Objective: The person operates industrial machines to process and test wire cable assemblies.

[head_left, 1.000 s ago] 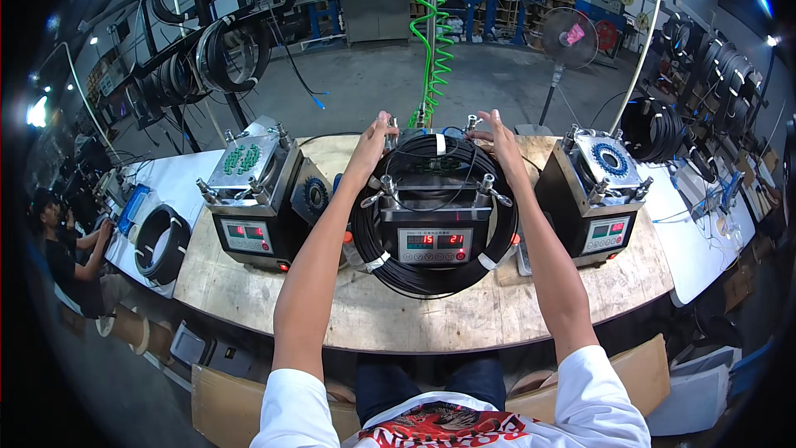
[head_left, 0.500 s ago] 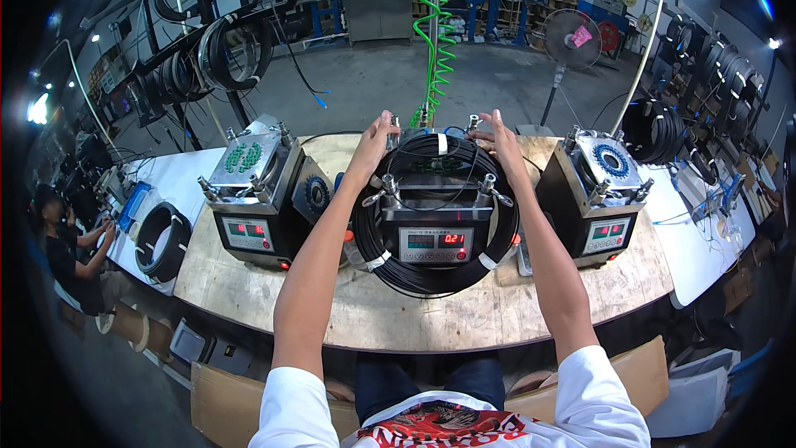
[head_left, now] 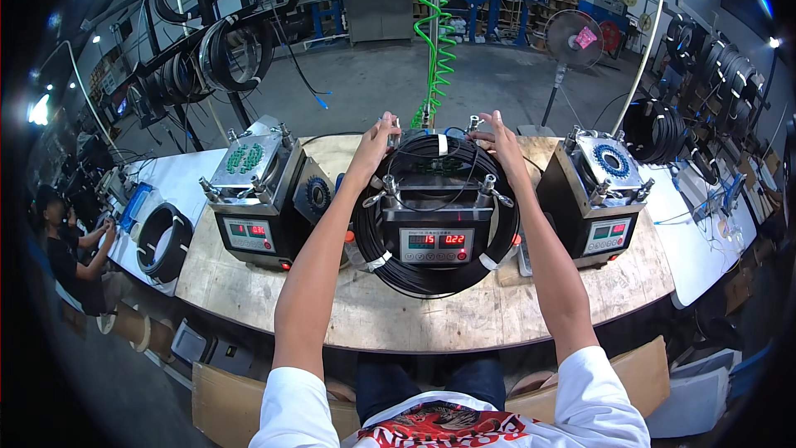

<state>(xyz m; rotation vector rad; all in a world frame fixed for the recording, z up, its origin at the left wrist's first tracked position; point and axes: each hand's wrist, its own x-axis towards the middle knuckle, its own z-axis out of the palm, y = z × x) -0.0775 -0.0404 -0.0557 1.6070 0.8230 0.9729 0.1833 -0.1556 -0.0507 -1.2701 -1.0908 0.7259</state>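
Note:
In front of me stands the middle polishing machine (head_left: 437,214), a dark box with a lit display on its front. A thick coil of black cable (head_left: 507,224) is draped around it, tied with white bands. My left hand (head_left: 377,145) is closed at the rear left metal clamp post (head_left: 395,134). My right hand (head_left: 502,144) is beside the rear right clamp post (head_left: 473,123), its fingers apart and stretched toward the post. Two front clamp posts (head_left: 488,185) with small levers rise above the display. Coil and loose cable partly hide the machine's top.
Similar machines stand left (head_left: 254,199) and right (head_left: 599,199) on the wooden bench (head_left: 373,323); their top plates carry rings of green and blue connectors. A green spiral hose (head_left: 431,50) hangs behind. At far left, a co-worker (head_left: 79,257) sits near another cable coil (head_left: 164,241).
Both hands stay almost where they were. Digits on the middle and left machines' displays have changed, and the middle one's left readout is now lit red.

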